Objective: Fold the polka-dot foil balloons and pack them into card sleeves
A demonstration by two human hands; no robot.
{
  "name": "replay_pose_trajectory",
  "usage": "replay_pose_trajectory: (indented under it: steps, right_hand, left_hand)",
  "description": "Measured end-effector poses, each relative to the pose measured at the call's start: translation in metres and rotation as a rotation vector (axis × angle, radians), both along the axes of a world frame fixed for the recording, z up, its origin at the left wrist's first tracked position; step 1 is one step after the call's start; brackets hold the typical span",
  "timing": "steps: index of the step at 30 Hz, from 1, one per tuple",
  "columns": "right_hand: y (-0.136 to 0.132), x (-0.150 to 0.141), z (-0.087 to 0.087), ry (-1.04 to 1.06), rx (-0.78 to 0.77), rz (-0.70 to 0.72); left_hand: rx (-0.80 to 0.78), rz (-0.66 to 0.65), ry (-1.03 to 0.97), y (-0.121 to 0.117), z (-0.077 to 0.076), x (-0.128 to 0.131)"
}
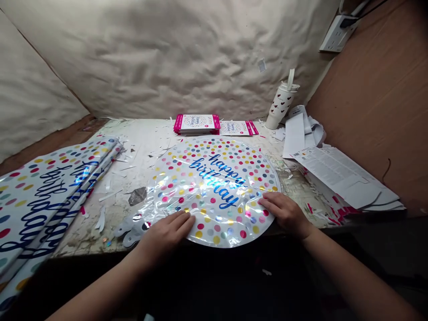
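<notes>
A round foil balloon (214, 191) lies flat on the worktable, printed with coloured dots and blue "happy birthday" lettering. Its shiny silver tail (129, 232) points to the lower left. My left hand (169, 234) rests flat on the balloon's lower edge, fingers together and not gripping. My right hand (284, 211) lies on its lower right edge in the same flat way. To the left sits a pile of matching flat foil balloons (43, 200).
Pink-edged balloon packets (197, 124) are stacked at the back, with another packet (239, 128) beside them. A heart-print tumbler (281, 104) stands back right near loose printed sheets (341, 178). Paper scraps litter the scuffed tabletop (130, 142). A power strip (337, 33) is mounted high right.
</notes>
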State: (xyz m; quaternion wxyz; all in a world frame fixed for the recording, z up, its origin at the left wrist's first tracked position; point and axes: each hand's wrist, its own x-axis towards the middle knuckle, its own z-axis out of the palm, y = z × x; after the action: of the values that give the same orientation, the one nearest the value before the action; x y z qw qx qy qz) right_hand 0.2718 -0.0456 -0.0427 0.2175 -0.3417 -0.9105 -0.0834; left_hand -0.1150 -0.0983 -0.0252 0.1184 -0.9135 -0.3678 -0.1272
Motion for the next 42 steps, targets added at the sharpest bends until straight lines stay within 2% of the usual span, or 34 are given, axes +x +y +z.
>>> replay_pose_trajectory:
  steps: [2,5,10,14,16,18,21,23,26,29,31,33,37,40,42]
  right_hand:
    - [-0.003,0.001,0.004,-0.041,-0.096,-0.014]
    - [-0.006,0.006,0.012,-0.106,-0.207,-0.033]
    - [-0.010,0.005,0.027,-0.086,-0.164,-0.035]
    - [-0.015,-0.003,0.036,-0.001,-0.228,-0.024]
    - [-0.014,-0.002,0.038,0.142,-0.351,-0.043]
    - [-0.009,0.002,0.041,0.265,-0.561,-0.063]
    - [0.005,0.012,0.049,0.292,-0.901,-0.003]
    - [0.012,0.018,0.057,0.280,-0.999,0.031]
    - [0.014,0.021,0.067,0.257,-0.944,-0.022]
    - [0.003,0.015,0.065,0.180,-0.812,-0.032]
    - [-0.009,0.005,0.055,0.110,-0.718,0.015]
    - [-0.020,-0.009,0.038,0.083,-0.606,0.063]
    - [-0.035,-0.035,0.007,0.140,-0.415,0.133]
    - [-0.037,-0.038,-0.002,0.191,-0.311,0.125]
    - [-0.032,-0.031,-0.005,0.238,-0.233,0.041]
  left_hand:
    - [0.015,-0.012,-0.025,-0.001,-0.004,-0.002]
    - [0.022,-0.008,-0.029,-0.001,0.000,0.001]
    - [0.037,-0.044,-0.006,0.000,0.010,0.015]
    - [-0.013,0.024,-0.052,0.004,0.009,0.010]
    - [-0.086,0.056,-0.092,0.006,0.008,0.003]
    - [-0.140,0.062,-0.116,0.008,0.007,-0.003]
    - [-0.143,0.047,-0.126,0.010,0.007,-0.005]
    - [-0.127,0.028,-0.125,0.009,0.007,-0.004]
    - [-0.100,0.008,-0.104,0.008,0.006,-0.001]
    - [-0.108,0.020,-0.082,0.006,0.006,0.000]
    - [-0.091,0.055,-0.092,0.002,0.005,0.004]
    - [-0.009,0.062,-0.114,-0.001,0.005,0.013]
    - [0.127,-0.086,-0.160,0.000,0.010,0.038]
    - [0.129,-0.116,-0.202,0.007,0.020,0.046]
    - [0.151,-0.081,-0.231,0.012,0.025,0.044]
